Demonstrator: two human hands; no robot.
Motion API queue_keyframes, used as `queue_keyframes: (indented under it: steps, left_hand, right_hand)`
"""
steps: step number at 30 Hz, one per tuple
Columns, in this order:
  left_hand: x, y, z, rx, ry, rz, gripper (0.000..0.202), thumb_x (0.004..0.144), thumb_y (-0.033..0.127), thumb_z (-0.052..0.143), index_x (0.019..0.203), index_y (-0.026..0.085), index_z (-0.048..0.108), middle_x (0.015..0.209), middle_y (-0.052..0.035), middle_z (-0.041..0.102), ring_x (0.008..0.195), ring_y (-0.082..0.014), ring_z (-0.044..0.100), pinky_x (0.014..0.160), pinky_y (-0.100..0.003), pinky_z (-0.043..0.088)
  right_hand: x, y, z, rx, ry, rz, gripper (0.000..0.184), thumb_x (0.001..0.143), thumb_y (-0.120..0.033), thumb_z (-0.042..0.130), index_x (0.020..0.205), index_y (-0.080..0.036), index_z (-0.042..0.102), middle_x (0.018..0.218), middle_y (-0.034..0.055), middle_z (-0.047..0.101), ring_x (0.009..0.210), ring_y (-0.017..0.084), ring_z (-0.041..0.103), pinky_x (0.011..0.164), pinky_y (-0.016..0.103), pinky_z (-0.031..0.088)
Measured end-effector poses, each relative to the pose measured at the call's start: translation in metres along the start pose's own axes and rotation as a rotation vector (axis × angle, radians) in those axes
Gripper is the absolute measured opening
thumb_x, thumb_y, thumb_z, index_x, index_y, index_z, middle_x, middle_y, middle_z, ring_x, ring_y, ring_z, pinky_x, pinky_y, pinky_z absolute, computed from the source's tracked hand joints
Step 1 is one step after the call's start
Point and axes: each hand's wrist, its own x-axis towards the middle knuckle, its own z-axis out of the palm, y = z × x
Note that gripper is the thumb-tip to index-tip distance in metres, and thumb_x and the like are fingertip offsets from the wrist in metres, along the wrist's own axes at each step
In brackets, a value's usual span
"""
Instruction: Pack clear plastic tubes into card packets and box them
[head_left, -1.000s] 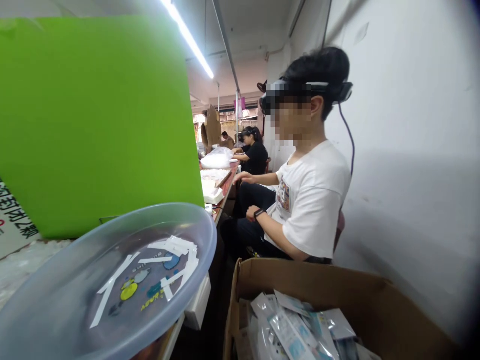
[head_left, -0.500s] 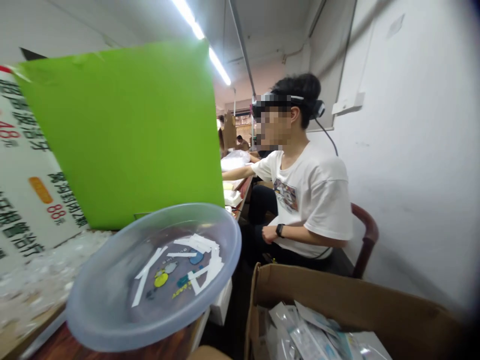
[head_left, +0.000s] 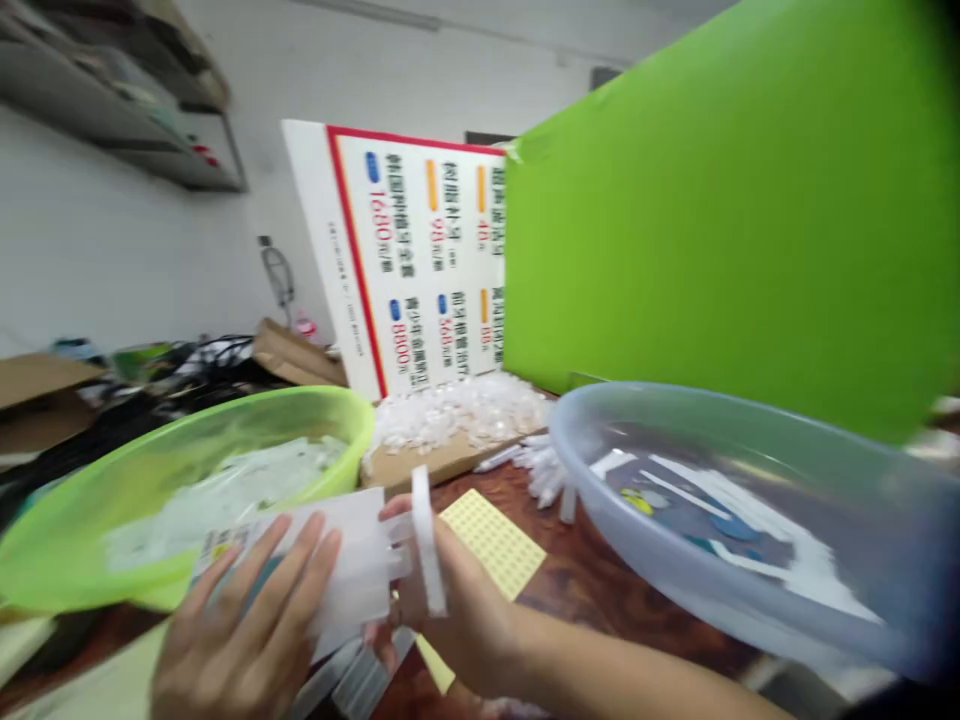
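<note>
Between yellow sheet point(head_left: 493, 542) and blue basin point(head_left: 637, 550), a strip of tabletop point(head_left: 581, 595) leaves passing room — up to the white sticks point(head_left: 549, 478). The translucent piece point(head_left: 358, 565) blocks the near middle, the lime basin point(head_left: 356, 425) the left, the green board point(head_left: 720, 230) the right rear.

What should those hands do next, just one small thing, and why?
Probably line up the white piece with the facing end of the pale case: the left hand holds the case, the right hand is at the piece, and a gap shows between them.
</note>
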Motion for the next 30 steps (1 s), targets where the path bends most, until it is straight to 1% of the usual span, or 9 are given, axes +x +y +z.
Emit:
queue_keyframes:
  steps: [3, 5, 9, 10, 12, 16, 20, 25, 30]
  left_hand:
    - [-0.004, -0.003, -0.003, 0.115, -0.082, 0.009, 0.045, 0.088, 0.012, 0.054, 0.132, 0.014, 0.058, 0.125, -0.0128, 0.069, 0.125, -0.0321, 0.057, 0.113, -0.047, 0.034]
    - [-0.001, -0.002, -0.004, 0.110, -0.084, -0.014, 0.048, 0.088, 0.010, 0.050, 0.135, 0.015, 0.056, 0.125, -0.0120, 0.069, 0.121, -0.0307, 0.059, 0.108, -0.046, 0.037]
    - [0.002, -0.003, -0.012, 0.091, -0.066, -0.135, 0.058, 0.088, 0.006, 0.044, 0.145, 0.015, 0.045, 0.124, -0.0127, 0.070, 0.118, -0.0307, 0.061, 0.099, -0.044, 0.042]
    - [0.001, -0.004, -0.013, 0.099, -0.062, -0.154, 0.059, 0.088, 0.006, 0.044, 0.146, 0.015, 0.043, 0.124, -0.0130, 0.069, 0.117, -0.0313, 0.061, 0.097, -0.044, 0.042]
    - [-0.001, -0.008, -0.016, 0.131, -0.063, -0.163, 0.060, 0.089, 0.008, 0.046, 0.148, 0.015, 0.041, 0.127, -0.0132, 0.068, 0.117, -0.0323, 0.061, 0.096, -0.045, 0.042]
    - [-0.005, -0.013, -0.017, 0.167, -0.054, -0.154, 0.057, 0.090, 0.011, 0.047, 0.147, 0.015, 0.042, 0.127, -0.0127, 0.068, 0.118, -0.0325, 0.060, 0.097, -0.045, 0.043]
    - [-0.002, -0.001, -0.015, 0.150, -0.081, -0.163, 0.050, 0.087, 0.005, 0.047, 0.136, 0.014, 0.053, 0.124, -0.0124, 0.069, 0.116, -0.0327, 0.061, 0.098, -0.046, 0.041]
    - [0.006, 0.026, -0.009, 0.104, -0.109, -0.269, 0.047, 0.085, -0.001, 0.046, 0.127, 0.014, 0.059, 0.122, -0.0108, 0.071, 0.113, -0.0355, 0.062, 0.100, -0.049, 0.038]
    - [0.002, 0.028, -0.008, 0.107, -0.098, -0.244, 0.053, 0.086, 0.000, 0.047, 0.136, 0.015, 0.051, 0.130, -0.0157, 0.065, 0.120, -0.0365, 0.058, 0.101, -0.047, 0.039]
  right_hand:
    - [-0.003, -0.009, 0.000, 0.070, -0.162, 0.150, 0.044, 0.087, -0.067, 0.047, 0.107, -0.028, 0.044, 0.074, -0.0022, 0.059, 0.057, 0.016, 0.057, 0.051, 0.025, 0.043]
    - [-0.003, -0.008, -0.002, -0.045, -0.114, 0.084, 0.049, 0.089, -0.072, 0.041, 0.108, -0.027, 0.044, 0.080, 0.0000, 0.060, 0.062, 0.017, 0.058, 0.054, 0.027, 0.045]
    - [-0.002, 0.002, -0.010, -0.607, 0.319, -0.447, 0.030, 0.099, -0.053, 0.043, 0.114, -0.028, 0.042, 0.103, 0.0034, 0.052, 0.081, 0.016, 0.054, 0.073, 0.032, 0.048]
    - [-0.002, 0.003, -0.011, -0.747, 0.378, -0.590, 0.022, 0.100, -0.045, 0.044, 0.116, -0.029, 0.043, 0.107, 0.0034, 0.048, 0.083, 0.016, 0.053, 0.077, 0.032, 0.047]
    - [-0.005, 0.003, -0.011, -0.946, 0.305, -0.735, 0.018, 0.101, -0.033, 0.042, 0.118, -0.029, 0.046, 0.109, 0.0039, 0.044, 0.089, 0.016, 0.051, 0.080, 0.031, 0.046]
    - [-0.010, 0.002, -0.005, -1.043, 0.058, -0.679, 0.023, 0.102, -0.028, 0.039, 0.118, -0.030, 0.055, 0.113, 0.0059, 0.048, 0.110, 0.021, 0.048, 0.092, 0.035, 0.045]
    - [-0.011, 0.010, 0.000, -0.774, 0.187, -0.608, 0.016, 0.100, -0.038, 0.047, 0.107, -0.028, 0.058, 0.102, 0.0031, 0.052, 0.095, 0.018, 0.053, 0.082, 0.031, 0.047]
    - [-0.013, 0.018, 0.005, -0.383, 0.348, -0.163, 0.033, 0.086, -0.049, 0.068, 0.104, -0.022, 0.059, 0.089, 0.0013, 0.059, 0.065, 0.011, 0.054, 0.059, 0.024, 0.047]
    - [-0.008, 0.010, 0.005, -0.232, 0.346, -0.067, 0.043, 0.071, -0.050, 0.082, 0.095, -0.017, 0.069, 0.079, 0.0011, 0.062, 0.059, 0.010, 0.054, 0.055, 0.024, 0.047]
